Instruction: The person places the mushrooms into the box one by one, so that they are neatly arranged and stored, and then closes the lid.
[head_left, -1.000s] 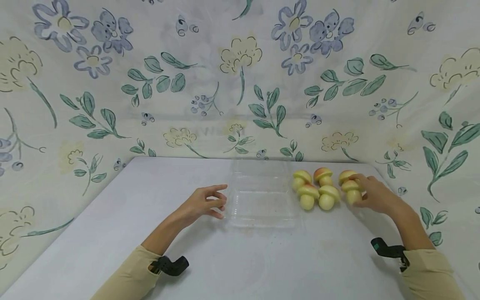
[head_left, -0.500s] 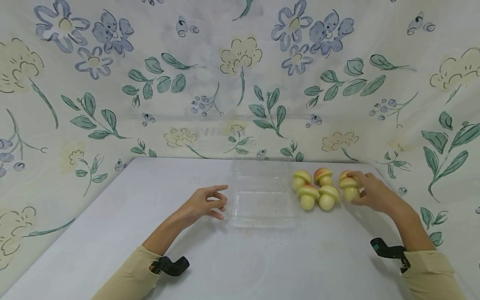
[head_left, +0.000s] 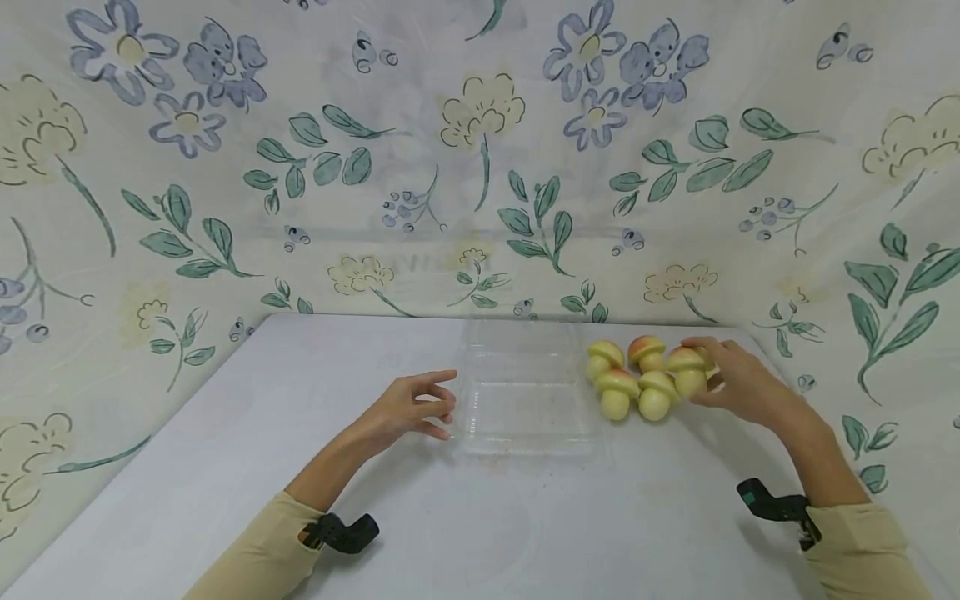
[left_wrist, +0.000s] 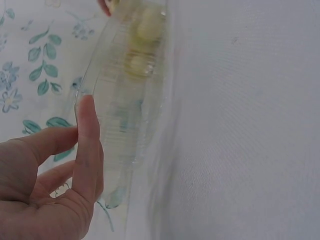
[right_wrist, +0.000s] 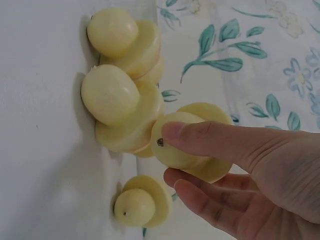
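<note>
My right hand (head_left: 738,379) holds a pale yellow mushroom (head_left: 688,372) with a reddish cap, above the table at the right end of a group of similar mushrooms. In the right wrist view, my thumb presses its rounded stem, which bears a small dark spot. Another mushroom (right_wrist: 135,207) stands apart below it there, mostly hidden in the head view. At the middle of the table lies a clear plastic container (head_left: 528,408) with its lid raised behind. My left hand (head_left: 405,408) is at the container's left edge, fingers apart, fingertips touching or nearly touching the rim.
Several mushrooms (head_left: 617,393) stand in two rows right of the container. A white table (head_left: 525,533) extends in front. Behind it hangs a flowered cloth (head_left: 480,167). Black wrist cameras (head_left: 345,532) sit on both forearms.
My right hand has shifted slightly left with its mushroom, bringing it beside the front-row mushrooms. My left hand and the container stay where they were.
</note>
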